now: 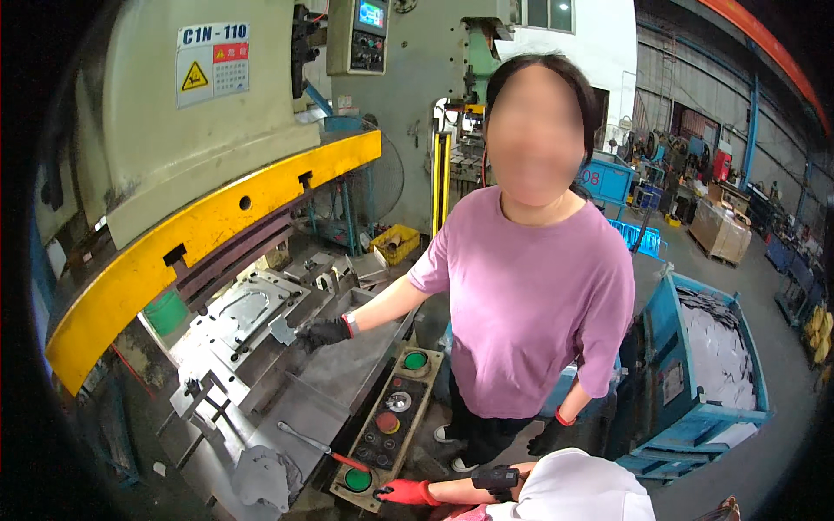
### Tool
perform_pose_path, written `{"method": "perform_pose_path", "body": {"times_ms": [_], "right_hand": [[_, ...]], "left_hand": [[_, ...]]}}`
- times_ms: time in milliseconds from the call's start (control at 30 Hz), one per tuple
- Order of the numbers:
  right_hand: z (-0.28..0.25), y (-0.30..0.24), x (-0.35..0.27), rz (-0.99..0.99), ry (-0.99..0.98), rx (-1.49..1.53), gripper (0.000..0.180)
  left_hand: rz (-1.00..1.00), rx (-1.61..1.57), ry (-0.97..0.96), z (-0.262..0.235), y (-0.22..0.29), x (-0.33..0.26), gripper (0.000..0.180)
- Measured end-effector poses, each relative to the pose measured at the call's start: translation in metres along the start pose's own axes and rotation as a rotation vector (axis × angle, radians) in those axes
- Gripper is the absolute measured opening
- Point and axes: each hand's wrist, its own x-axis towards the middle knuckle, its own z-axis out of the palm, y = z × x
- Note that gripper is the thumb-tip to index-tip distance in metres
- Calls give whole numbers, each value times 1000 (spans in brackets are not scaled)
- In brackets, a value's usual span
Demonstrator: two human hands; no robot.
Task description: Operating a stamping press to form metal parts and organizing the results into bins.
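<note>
My right hand [406, 492], in a red glove with a black band on the wrist, reaches in from the lower right. It lies flat at the near end of a control panel [373, 447], beside a green button [357, 479], and holds nothing. My left hand is out of view. A co-worker in a pink shirt [530, 295] stands facing me. Their black-gloved hand [326, 331] holds a small flat metal piece [282, 330] at the press die [248, 317]. Their other gloved hand [546, 437] hangs at their side.
A big press with a yellow guard [217, 226] looms on the left. A rod tool with a red handle [317, 447] and a cut metal blank [261, 478] lie on the press table. A blue bin of metal sheets [695, 425] stands on the right.
</note>
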Motion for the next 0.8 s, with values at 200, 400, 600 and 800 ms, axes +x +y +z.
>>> {"method": "perform_pose_path", "body": {"times_ms": [200, 400, 600, 800], "right_hand": [[-8, -5, -1, 29, -8, 20, 46], [-5, -3, 7, 58, -2, -93, 49], [-7, 4, 7, 54, 18, -35, 51], [2, 4, 10, 45, -12, -24, 45]], "left_hand": [[-67, 14, -18, -2, 18, 12, 47], [-8, 25, 17, 20, -76, 46, 47], [120, 292, -45, 29, -158, 69, 42], [172, 782, -197, 54, -265, 77, 39]]}}
